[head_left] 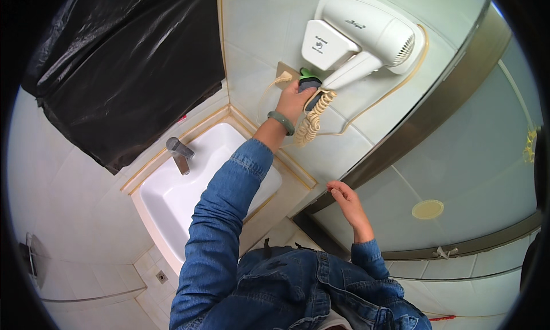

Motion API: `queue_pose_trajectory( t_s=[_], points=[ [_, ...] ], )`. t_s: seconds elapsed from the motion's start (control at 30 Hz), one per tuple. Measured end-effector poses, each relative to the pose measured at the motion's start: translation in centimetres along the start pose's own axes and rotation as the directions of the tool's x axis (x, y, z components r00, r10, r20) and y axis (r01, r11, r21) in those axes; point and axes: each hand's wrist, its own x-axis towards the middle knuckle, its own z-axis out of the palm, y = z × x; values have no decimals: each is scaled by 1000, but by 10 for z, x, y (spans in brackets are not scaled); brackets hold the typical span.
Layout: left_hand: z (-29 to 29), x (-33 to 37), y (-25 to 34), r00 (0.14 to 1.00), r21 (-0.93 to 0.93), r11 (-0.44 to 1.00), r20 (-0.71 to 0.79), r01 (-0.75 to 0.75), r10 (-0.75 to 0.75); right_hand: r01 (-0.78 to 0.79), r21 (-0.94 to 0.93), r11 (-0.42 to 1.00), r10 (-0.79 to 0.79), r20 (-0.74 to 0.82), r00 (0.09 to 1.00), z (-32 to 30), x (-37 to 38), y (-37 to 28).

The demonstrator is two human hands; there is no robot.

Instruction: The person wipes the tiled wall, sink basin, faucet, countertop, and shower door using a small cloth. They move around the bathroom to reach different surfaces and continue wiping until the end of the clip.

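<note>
My left hand (293,103), wearing a dull green bangle, reaches up to the wall and closes round a dark grey and green object (310,83) whose exact kind I cannot make out. Part of that object is hidden by my fingers. Right above it hangs a white hair dryer (366,32) in its wall holder, handle slanting down toward my hand. Its cream coiled cord (312,123) dangles beside my wrist. Lower on the right, my right hand (350,208) is held in the air with loosely bent fingers and nothing visible in it.
A white washbasin (172,215) with a chrome faucet (180,156) lies under my left arm. Black plastic sheeting (132,66) covers the wall at upper left. A cream plug (283,77) sits in a wall socket. To the right stands a curved, metal-framed frosted glass enclosure (424,158).
</note>
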Motion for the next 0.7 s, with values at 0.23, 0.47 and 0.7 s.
queue_pose_trajectory(
  t_s=[0.23, 0.47, 0.7],
  points=[
    [29, -90, -1, 669, 603, 611, -165, -513, 725, 76, 1, 997, -76, -49, 996, -16, -3, 11],
    [101, -82, -7, 592, 625, 315, 298, -714, 749, 96, 10, 995, -97, 28, 995, -29, -13, 14],
    [136, -54, -12, 749, 788, 342, 213, -512, 628, 46, 98, 994, -50, 42, 998, -44, -27, 32]
  ],
)
